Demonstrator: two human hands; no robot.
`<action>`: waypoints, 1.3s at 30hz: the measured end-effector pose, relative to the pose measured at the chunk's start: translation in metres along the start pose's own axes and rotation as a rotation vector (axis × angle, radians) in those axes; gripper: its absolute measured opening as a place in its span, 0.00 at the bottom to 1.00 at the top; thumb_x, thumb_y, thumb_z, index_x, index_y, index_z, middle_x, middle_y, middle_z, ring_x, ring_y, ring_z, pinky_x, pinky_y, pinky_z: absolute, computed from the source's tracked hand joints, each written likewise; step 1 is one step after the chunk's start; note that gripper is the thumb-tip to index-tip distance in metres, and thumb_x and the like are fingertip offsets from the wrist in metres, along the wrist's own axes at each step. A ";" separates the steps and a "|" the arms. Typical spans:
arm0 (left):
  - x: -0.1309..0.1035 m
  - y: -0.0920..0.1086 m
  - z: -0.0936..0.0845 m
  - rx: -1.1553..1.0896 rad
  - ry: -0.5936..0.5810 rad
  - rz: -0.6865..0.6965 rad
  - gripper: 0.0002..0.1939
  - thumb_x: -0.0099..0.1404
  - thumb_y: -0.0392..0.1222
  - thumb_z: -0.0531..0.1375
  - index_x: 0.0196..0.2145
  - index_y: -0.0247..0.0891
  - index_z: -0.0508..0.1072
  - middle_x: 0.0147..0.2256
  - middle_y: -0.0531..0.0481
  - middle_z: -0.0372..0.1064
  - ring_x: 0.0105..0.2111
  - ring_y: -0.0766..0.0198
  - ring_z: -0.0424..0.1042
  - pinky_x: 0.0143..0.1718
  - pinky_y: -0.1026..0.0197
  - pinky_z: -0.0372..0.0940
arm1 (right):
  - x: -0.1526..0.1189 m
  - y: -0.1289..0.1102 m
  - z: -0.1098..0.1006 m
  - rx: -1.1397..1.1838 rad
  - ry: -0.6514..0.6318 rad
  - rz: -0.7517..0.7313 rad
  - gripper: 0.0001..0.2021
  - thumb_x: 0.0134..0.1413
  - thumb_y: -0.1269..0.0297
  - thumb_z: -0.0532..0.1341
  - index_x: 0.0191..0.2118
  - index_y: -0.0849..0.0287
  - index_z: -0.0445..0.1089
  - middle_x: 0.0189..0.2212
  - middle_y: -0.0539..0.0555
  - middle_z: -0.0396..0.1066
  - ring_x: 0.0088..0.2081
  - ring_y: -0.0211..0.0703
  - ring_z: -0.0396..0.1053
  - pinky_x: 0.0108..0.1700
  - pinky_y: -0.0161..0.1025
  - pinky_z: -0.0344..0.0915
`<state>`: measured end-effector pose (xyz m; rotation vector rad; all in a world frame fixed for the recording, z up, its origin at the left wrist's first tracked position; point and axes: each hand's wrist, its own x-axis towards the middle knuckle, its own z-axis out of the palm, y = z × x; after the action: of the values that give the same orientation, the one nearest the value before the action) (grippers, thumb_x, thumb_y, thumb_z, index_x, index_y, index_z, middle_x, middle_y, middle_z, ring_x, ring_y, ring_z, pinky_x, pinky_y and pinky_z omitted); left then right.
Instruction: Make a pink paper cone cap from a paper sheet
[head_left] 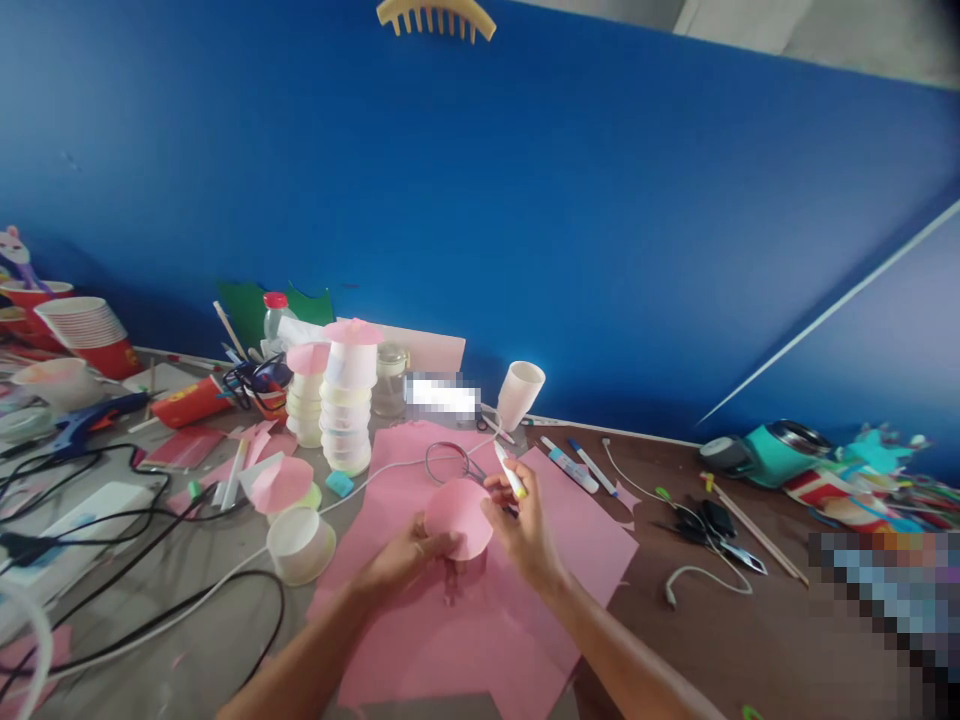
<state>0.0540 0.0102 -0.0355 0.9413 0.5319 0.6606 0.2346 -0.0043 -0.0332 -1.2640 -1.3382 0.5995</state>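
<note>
A round pink paper disc (pixel 459 515) is held up over the pink sheets (pixel 420 650) at the middle of the table. My left hand (pixel 409 555) pinches its lower left edge, with the thumb on top. My right hand (pixel 525 525) is closed around a white marker with a yellow end (pixel 510 472), and its fingers reach the disc's right edge. To the left of the sheets lies a white paper cup (pixel 300 545). Behind it stand stacked white cups with pink paper on top (pixel 349 400).
Another white cup (pixel 520 395) stands by the blue wall. Markers (pixel 570 465) lie right of the sheets, near scissors (pixel 742 556) and a teal container (pixel 784 455). Cables, a power strip (pixel 82 540), a blue glue gun (pixel 94 418) and red cups (pixel 191 402) crowd the left.
</note>
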 end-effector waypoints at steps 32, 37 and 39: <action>0.019 -0.006 -0.022 -0.698 0.104 0.099 0.18 0.69 0.45 0.57 0.50 0.30 0.75 0.46 0.38 0.78 0.53 0.46 0.72 0.59 0.45 0.60 | -0.018 -0.001 0.037 -0.131 0.084 -0.498 0.11 0.65 0.73 0.53 0.49 0.56 0.67 0.34 0.54 0.69 0.37 0.44 0.69 0.40 0.45 0.69; 0.017 -0.002 -0.019 -0.700 0.008 0.081 0.22 0.72 0.49 0.52 0.47 0.27 0.76 0.45 0.35 0.77 0.52 0.44 0.72 0.57 0.46 0.60 | -0.019 -0.006 0.040 -0.105 0.015 -0.705 0.15 0.63 0.75 0.52 0.53 0.56 0.64 0.32 0.53 0.69 0.34 0.46 0.68 0.37 0.48 0.69; 0.016 0.000 -0.018 -0.693 -0.019 0.095 0.23 0.72 0.49 0.51 0.46 0.27 0.76 0.45 0.35 0.77 0.52 0.44 0.71 0.57 0.46 0.60 | -0.018 -0.007 0.040 -0.097 0.002 -0.736 0.16 0.64 0.73 0.51 0.55 0.57 0.63 0.33 0.54 0.70 0.36 0.47 0.69 0.38 0.50 0.70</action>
<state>0.0531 0.0313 -0.0461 0.3192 0.2091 0.8459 0.1915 -0.0095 -0.0430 -0.7513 -1.7083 0.0144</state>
